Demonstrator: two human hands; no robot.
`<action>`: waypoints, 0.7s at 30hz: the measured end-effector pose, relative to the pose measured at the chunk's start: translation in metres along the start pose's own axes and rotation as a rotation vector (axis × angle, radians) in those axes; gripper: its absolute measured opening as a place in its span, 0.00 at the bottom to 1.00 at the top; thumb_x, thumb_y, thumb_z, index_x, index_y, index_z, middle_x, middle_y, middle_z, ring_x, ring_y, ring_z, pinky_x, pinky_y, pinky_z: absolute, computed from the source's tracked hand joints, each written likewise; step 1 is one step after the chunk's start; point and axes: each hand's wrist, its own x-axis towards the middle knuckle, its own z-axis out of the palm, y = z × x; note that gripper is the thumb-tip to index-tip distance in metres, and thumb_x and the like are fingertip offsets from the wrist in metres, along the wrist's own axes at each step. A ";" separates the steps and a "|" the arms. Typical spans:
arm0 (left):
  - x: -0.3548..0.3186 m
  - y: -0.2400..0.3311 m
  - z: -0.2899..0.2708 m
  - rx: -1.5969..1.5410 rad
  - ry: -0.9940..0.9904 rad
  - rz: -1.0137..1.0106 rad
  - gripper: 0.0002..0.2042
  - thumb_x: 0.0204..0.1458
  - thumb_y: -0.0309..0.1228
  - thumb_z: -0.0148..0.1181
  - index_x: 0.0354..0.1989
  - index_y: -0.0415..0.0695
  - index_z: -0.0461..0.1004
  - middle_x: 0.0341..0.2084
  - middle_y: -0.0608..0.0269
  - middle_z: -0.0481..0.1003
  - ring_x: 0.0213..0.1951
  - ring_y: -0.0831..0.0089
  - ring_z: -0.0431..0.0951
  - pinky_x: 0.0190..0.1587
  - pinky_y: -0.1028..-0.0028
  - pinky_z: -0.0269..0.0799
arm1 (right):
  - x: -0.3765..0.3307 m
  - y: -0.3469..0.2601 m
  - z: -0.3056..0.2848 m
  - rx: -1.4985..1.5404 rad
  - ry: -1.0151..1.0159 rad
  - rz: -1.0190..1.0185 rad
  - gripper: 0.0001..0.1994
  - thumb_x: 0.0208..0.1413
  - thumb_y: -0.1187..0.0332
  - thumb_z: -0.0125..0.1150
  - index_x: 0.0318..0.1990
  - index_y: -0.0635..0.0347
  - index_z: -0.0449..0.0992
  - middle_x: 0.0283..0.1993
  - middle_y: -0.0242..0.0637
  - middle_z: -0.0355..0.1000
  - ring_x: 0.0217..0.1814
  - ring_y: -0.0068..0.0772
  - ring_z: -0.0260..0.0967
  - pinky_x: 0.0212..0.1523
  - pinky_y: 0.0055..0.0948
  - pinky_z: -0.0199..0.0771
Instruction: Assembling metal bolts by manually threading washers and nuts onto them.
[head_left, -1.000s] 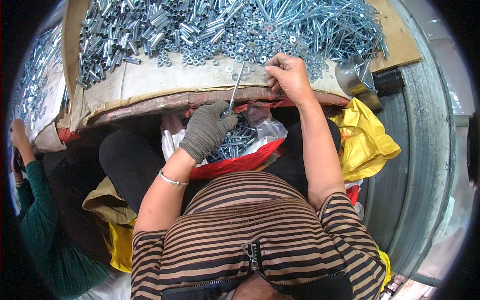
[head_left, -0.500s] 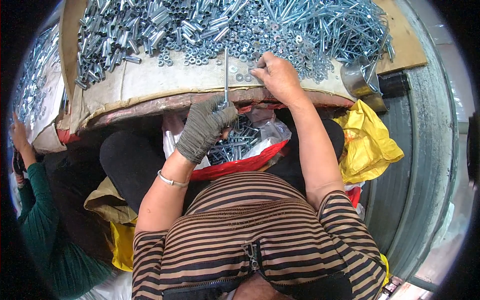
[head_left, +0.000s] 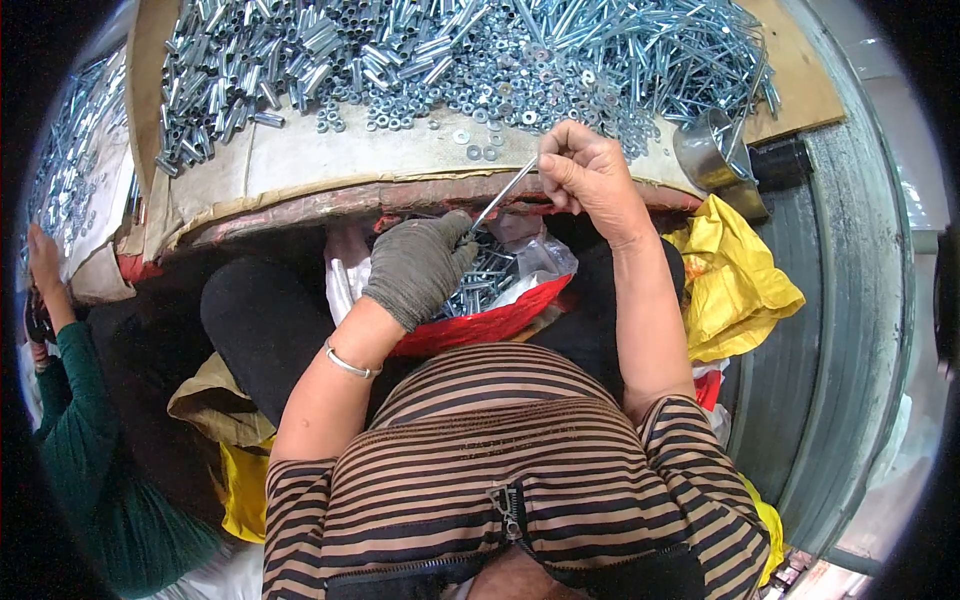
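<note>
My left hand (head_left: pixel 418 268), in a dark grey glove, is closed around the lower end of a long thin metal bolt (head_left: pixel 506 193). The bolt slants up to the right, and its far tip meets the fingers of my bare right hand (head_left: pixel 592 180). Those fingers are curled in a pinch by the tip; whatever they hold there is hidden. Just beyond lie a few loose flat washers (head_left: pixel 475 153) on the pale bench cover (head_left: pixel 300 160). Below my hands a plastic-lined red bag (head_left: pixel 480 328) holds many metal bolts (head_left: pixel 490 285).
Heaped across the bench are short metal tubes (head_left: pixel 240 70), nuts (head_left: pixel 330 120) and long bolts (head_left: pixel 690 60). A metal cup (head_left: pixel 700 150) stands at the right, above a yellow sack (head_left: pixel 745 285). At far left a person in a green sleeve (head_left: pixel 85 375) reaches to the bench.
The bolt has tipped from upright to slanting right. My right hand has come away from the washers, moving right and nearer, and its fingers now meet the bolt's tip.
</note>
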 end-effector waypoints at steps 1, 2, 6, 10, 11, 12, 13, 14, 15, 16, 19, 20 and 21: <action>0.000 0.001 0.000 -0.011 -0.028 0.019 0.13 0.49 0.42 0.56 0.34 0.45 0.75 0.24 0.50 0.75 0.28 0.52 0.76 0.30 0.58 0.69 | -0.002 0.001 -0.002 -0.005 0.003 -0.017 0.09 0.54 0.64 0.61 0.31 0.58 0.69 0.19 0.26 0.64 0.15 0.12 0.58 0.12 0.12 0.50; 0.000 0.001 0.001 -0.010 -0.029 0.021 0.13 0.49 0.42 0.56 0.34 0.45 0.75 0.24 0.50 0.75 0.28 0.52 0.76 0.30 0.58 0.69 | -0.004 0.002 -0.004 -0.009 0.006 -0.034 0.09 0.54 0.64 0.61 0.31 0.58 0.69 0.19 0.27 0.65 0.15 0.13 0.60 0.12 0.12 0.51; -0.001 0.001 0.002 0.028 0.005 0.101 0.11 0.49 0.40 0.56 0.33 0.46 0.74 0.24 0.52 0.75 0.28 0.53 0.76 0.30 0.59 0.69 | -0.006 0.004 -0.007 0.085 0.003 0.001 0.09 0.54 0.64 0.61 0.31 0.58 0.69 0.20 0.29 0.67 0.15 0.15 0.62 0.11 0.12 0.53; -0.002 0.000 0.000 0.056 0.073 0.196 0.08 0.48 0.35 0.58 0.33 0.47 0.75 0.26 0.54 0.76 0.28 0.55 0.76 0.30 0.61 0.70 | -0.003 0.009 -0.011 0.323 -0.105 0.061 0.10 0.53 0.65 0.62 0.32 0.61 0.69 0.19 0.31 0.67 0.13 0.17 0.59 0.10 0.13 0.51; -0.002 -0.003 0.000 0.055 0.073 0.196 0.08 0.48 0.35 0.58 0.33 0.47 0.75 0.26 0.54 0.76 0.28 0.55 0.76 0.30 0.61 0.70 | -0.003 0.010 -0.011 0.463 -0.170 0.088 0.11 0.53 0.65 0.62 0.33 0.62 0.70 0.19 0.32 0.67 0.12 0.17 0.59 0.09 0.13 0.51; -0.001 -0.006 0.001 0.057 0.158 0.244 0.08 0.47 0.35 0.59 0.34 0.47 0.76 0.27 0.54 0.76 0.28 0.56 0.77 0.30 0.63 0.70 | -0.002 0.010 -0.010 0.463 -0.170 0.090 0.11 0.53 0.65 0.62 0.33 0.62 0.70 0.19 0.32 0.67 0.12 0.17 0.59 0.09 0.13 0.51; 0.000 -0.008 0.001 0.059 0.243 0.291 0.08 0.46 0.34 0.60 0.35 0.47 0.76 0.28 0.54 0.76 0.28 0.56 0.77 0.29 0.64 0.71 | -0.001 0.010 -0.007 0.509 -0.235 0.106 0.12 0.53 0.64 0.62 0.35 0.63 0.70 0.19 0.32 0.67 0.13 0.17 0.59 0.09 0.13 0.51; 0.000 -0.008 0.001 0.057 0.244 0.289 0.08 0.46 0.34 0.60 0.35 0.47 0.76 0.28 0.54 0.76 0.28 0.56 0.77 0.29 0.64 0.71 | 0.001 0.008 -0.003 0.554 -0.301 0.123 0.13 0.53 0.63 0.62 0.36 0.64 0.71 0.19 0.33 0.66 0.13 0.17 0.59 0.09 0.14 0.51; 0.001 -0.006 -0.002 -0.039 0.237 0.263 0.08 0.47 0.35 0.59 0.34 0.46 0.75 0.25 0.55 0.75 0.28 0.57 0.76 0.29 0.64 0.70 | 0.002 0.001 0.003 0.485 -0.192 0.165 0.15 0.52 0.61 0.63 0.38 0.64 0.72 0.18 0.31 0.66 0.15 0.16 0.61 0.10 0.14 0.51; 0.002 -0.005 -0.004 -0.136 0.231 0.236 0.08 0.47 0.35 0.58 0.33 0.46 0.75 0.22 0.55 0.74 0.27 0.58 0.76 0.29 0.63 0.69 | 0.007 0.003 0.004 0.482 -0.192 0.165 0.15 0.52 0.61 0.63 0.38 0.64 0.72 0.18 0.31 0.66 0.15 0.16 0.61 0.10 0.14 0.51; 0.007 -0.009 0.001 -0.555 0.158 0.072 0.09 0.49 0.34 0.59 0.29 0.42 0.74 0.17 0.58 0.73 0.20 0.68 0.73 0.24 0.69 0.66 | 0.039 0.021 -0.005 -0.049 0.144 -0.079 0.08 0.53 0.64 0.61 0.35 0.59 0.75 0.25 0.30 0.70 0.19 0.21 0.66 0.16 0.19 0.61; 0.008 -0.008 -0.001 -0.557 0.157 0.078 0.09 0.49 0.34 0.59 0.29 0.42 0.74 0.17 0.58 0.73 0.20 0.68 0.73 0.24 0.69 0.66 | 0.049 0.035 -0.010 -0.052 0.149 -0.081 0.08 0.53 0.64 0.61 0.35 0.59 0.75 0.25 0.30 0.70 0.19 0.21 0.66 0.16 0.19 0.61; 0.009 -0.008 -0.005 -0.699 0.052 -0.047 0.09 0.49 0.35 0.58 0.28 0.40 0.73 0.15 0.62 0.71 0.18 0.73 0.71 0.22 0.73 0.64 | 0.057 0.040 -0.005 -0.607 0.236 -0.346 0.07 0.51 0.65 0.61 0.34 0.57 0.76 0.28 0.33 0.70 0.21 0.28 0.68 0.18 0.24 0.65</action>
